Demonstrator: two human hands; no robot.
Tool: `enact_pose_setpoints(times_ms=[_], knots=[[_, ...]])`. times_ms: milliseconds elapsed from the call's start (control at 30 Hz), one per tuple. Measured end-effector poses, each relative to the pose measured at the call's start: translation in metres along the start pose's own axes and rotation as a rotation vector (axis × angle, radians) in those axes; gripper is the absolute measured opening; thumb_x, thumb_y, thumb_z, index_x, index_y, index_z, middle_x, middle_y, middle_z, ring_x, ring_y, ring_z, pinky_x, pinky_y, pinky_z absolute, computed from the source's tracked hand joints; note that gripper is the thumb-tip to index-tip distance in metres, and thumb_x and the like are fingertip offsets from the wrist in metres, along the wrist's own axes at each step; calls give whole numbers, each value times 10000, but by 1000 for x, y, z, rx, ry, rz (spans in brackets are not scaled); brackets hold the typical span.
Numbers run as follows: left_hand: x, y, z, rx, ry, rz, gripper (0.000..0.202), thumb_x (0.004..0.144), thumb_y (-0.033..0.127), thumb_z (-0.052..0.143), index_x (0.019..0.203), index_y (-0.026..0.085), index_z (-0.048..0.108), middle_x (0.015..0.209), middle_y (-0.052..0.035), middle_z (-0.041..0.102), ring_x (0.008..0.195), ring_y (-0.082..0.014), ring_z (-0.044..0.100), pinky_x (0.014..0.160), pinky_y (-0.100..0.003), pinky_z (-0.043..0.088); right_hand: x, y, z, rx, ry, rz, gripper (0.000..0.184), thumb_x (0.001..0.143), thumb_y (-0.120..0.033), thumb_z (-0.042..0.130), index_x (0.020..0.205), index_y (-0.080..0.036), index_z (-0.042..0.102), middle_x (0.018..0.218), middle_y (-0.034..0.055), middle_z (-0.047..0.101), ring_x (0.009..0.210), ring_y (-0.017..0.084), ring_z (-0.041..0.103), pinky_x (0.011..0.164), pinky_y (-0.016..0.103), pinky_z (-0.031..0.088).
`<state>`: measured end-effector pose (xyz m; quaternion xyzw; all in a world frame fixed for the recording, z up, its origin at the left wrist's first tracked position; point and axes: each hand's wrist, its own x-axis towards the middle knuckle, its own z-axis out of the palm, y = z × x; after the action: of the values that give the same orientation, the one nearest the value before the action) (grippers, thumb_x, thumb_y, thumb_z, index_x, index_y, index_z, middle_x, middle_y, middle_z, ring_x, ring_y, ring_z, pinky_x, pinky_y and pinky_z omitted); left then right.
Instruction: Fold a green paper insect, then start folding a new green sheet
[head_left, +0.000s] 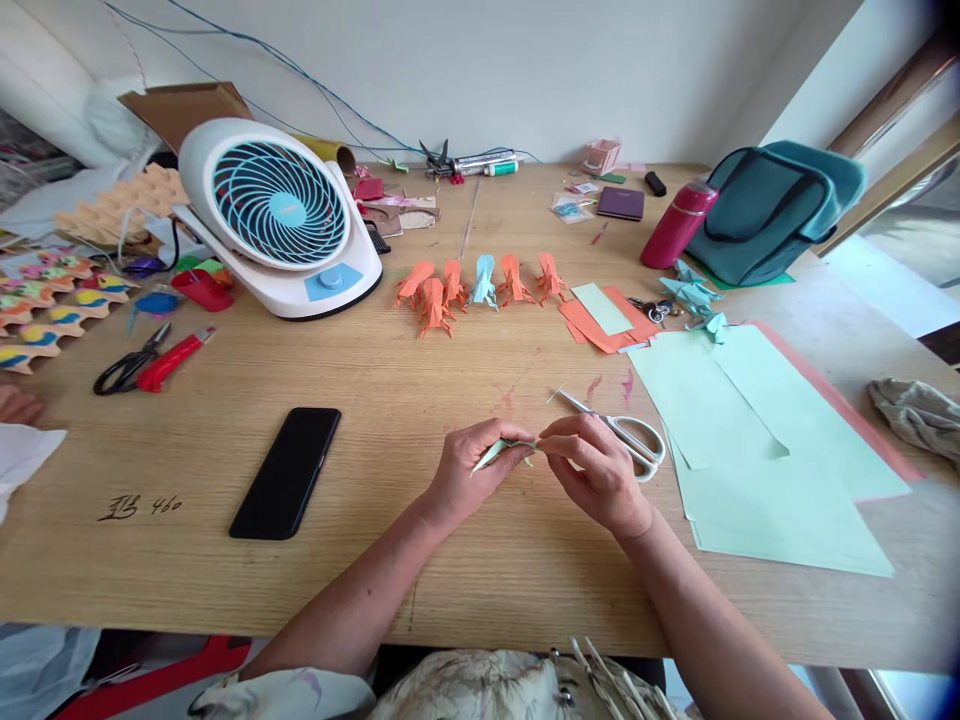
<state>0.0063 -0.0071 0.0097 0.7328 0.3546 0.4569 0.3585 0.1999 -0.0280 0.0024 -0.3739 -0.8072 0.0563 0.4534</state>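
Both hands meet over the front middle of the wooden table, around a small folded piece of pale green paper. My left hand is closed on it, thumb below and fingers above, with a pointed end sticking out to the left. My right hand pinches the paper's other end with its fingertips. Much of the paper is hidden by the fingers. Just behind my right hand lie white-handled scissors, their blades pointing away to the left. Farther back stand several orange folded paper figures and a light blue one.
Pale green sheets lie at the right, with orange paper behind. A black phone, red cutter and fan occupy the left. A pink bottle stands by a teal bag. Another person's hand shows at the left edge.
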Motion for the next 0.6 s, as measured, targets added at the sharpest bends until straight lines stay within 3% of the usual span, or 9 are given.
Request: enact_pose_setpoints(times_ms=[100, 233, 300, 400, 600], knots=[[0, 0, -1, 55, 28, 41, 31, 887, 211, 696, 893, 180, 696, 768, -2, 739, 651, -102, 659, 642, -194, 487, 3, -2, -1, 120, -18, 82, 280, 894, -15, 551, 1046, -242, 612, 943, 49, 657, 851, 188, 621, 747, 352, 493], [0, -3, -4, 166, 61, 92, 26, 893, 179, 681, 899, 182, 655, 752, 21, 696, 608, -76, 600, 600, -177, 452, 6, -4, -5, 404, -173, 352, 159, 906, -171, 640, 1053, -230, 627, 963, 47, 640, 900, 191, 589, 814, 347, 487], [0, -5, -6, 210, 29, 130, 30, 906, 187, 667, 891, 185, 641, 749, 23, 682, 617, -78, 595, 603, -179, 451, 6, -2, -6, 572, -224, 516, 140, 917, -290, 658, 1039, -221, 650, 960, 49, 645, 899, 195, 586, 828, 349, 477], [0, -7, -7, 237, -54, 196, 14, 932, 186, 635, 921, 194, 636, 809, 5, 704, 726, -104, 650, 701, -201, 489, 4, 2, -6, 748, -199, 726, 196, 943, -393, 621, 914, -204, 666, 846, 33, 632, 789, 169, 565, 737, 316, 454], [2, -8, -8, 258, -181, 255, 35, 937, 168, 631, 968, 185, 626, 864, -5, 720, 778, -115, 675, 756, -218, 499, 3, 8, -3, 963, -255, 859, 214, 843, -374, 750, 944, -203, 669, 851, 21, 635, 787, 152, 564, 724, 293, 430]])
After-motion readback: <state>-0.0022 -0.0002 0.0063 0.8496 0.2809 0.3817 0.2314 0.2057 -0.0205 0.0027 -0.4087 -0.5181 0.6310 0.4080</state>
